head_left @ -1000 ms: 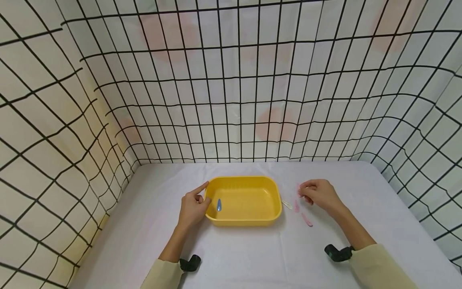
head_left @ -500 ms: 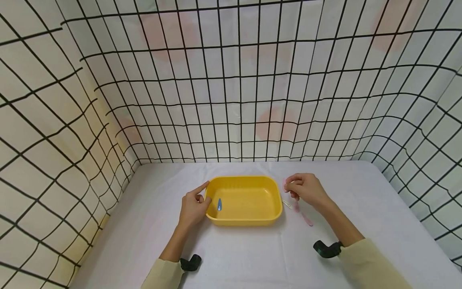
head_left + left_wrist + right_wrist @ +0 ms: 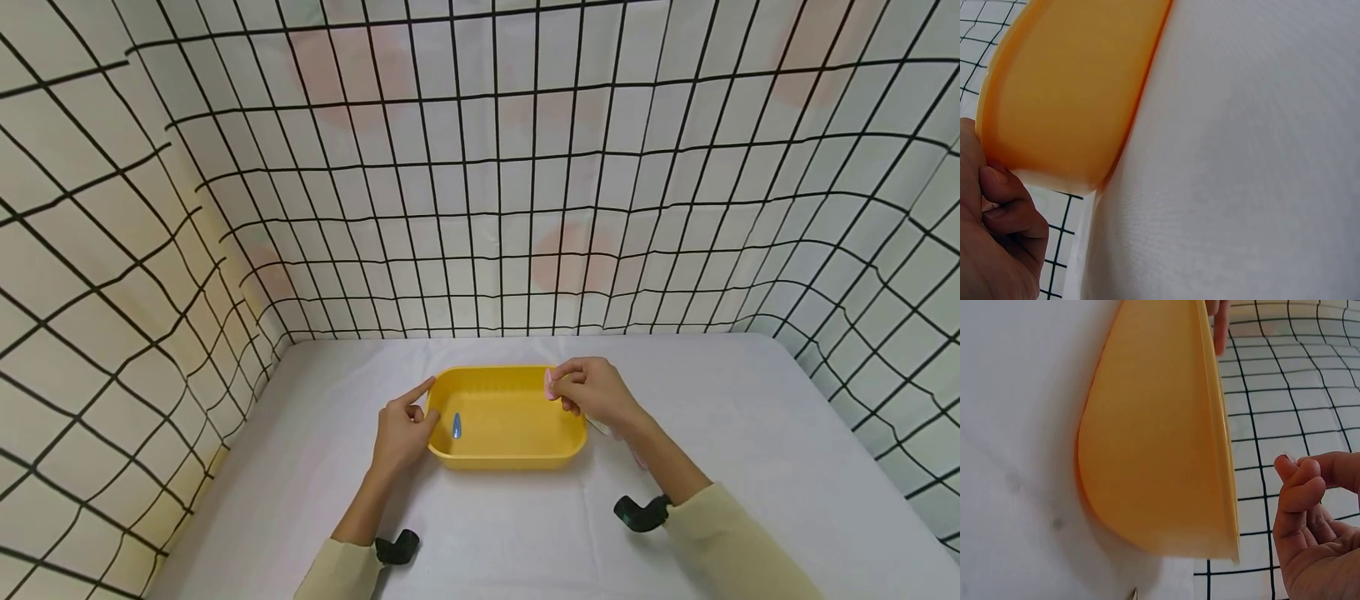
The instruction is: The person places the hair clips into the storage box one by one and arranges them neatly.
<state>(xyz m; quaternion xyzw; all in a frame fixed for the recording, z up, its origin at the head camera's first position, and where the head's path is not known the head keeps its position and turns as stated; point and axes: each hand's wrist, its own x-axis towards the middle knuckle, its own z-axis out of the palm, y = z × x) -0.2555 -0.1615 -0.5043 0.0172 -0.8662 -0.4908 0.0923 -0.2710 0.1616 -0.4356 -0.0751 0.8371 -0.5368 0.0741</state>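
My right hand pinches a pink hair clip between thumb and fingertips, above the right end of a yellow plastic tray. In the right wrist view, that hand is beyond the tray's rim, and its fingers hide most of the clip. With the thumb over the rim and curled fingers against the outer wall, my left hand holds the tray's left end. A blue hair clip lies inside the tray, near the left thumb.
Right of the tray, a white hair clip and a pink clip lie on the white-covered table, partly behind the right forearm. A black wire grid borders the table at the back and sides.
My right hand has lifted the pink hair clip from the table and carried it left over the tray. The left hand and the tray stay where they were.
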